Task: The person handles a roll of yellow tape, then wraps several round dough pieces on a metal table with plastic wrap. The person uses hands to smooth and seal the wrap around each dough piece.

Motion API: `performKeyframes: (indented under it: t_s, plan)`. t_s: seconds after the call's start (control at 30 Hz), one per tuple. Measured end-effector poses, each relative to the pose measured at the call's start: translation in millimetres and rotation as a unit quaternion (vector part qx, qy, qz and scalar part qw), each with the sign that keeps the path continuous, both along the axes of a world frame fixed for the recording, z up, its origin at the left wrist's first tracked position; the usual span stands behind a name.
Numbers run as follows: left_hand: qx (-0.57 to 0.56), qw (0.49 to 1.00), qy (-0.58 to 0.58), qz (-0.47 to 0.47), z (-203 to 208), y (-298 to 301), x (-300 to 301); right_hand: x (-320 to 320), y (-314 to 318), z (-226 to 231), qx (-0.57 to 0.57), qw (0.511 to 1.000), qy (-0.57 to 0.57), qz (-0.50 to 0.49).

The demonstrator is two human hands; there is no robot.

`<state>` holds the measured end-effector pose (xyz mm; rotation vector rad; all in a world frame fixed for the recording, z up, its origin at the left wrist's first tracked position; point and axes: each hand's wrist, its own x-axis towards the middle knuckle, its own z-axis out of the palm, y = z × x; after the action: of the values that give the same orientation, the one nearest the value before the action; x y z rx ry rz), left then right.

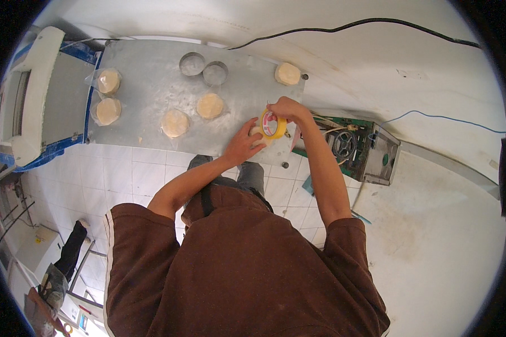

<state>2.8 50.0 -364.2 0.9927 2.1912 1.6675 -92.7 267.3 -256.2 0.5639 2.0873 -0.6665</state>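
A metal desk is carrying everything being worked on. At its right end, the left hand is curving its fingers around a pale round, half hiding it, while the right hand is grasping a yellow tape roll against it, so taping seems to be under way. Four other rounds are lying in clear film, apparently not yet taped; the far corner round is sitting apart, perhaps finished. Two metal rings are standing beside each other, out of use.
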Motion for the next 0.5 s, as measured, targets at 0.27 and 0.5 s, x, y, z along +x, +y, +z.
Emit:
performKeyframes:
  t_s: [0.27,0.5]
  plan:
    - [0.003,1.0,0.007,-0.008,-3,0,-1,-2,-8,-1,-0.002,1.0,-0.013,0.009]
    - [0.0,1.0,0.002,-0.009,-9,0,-1,-3,4,11,0.005,0.999,-0.034,0.017]
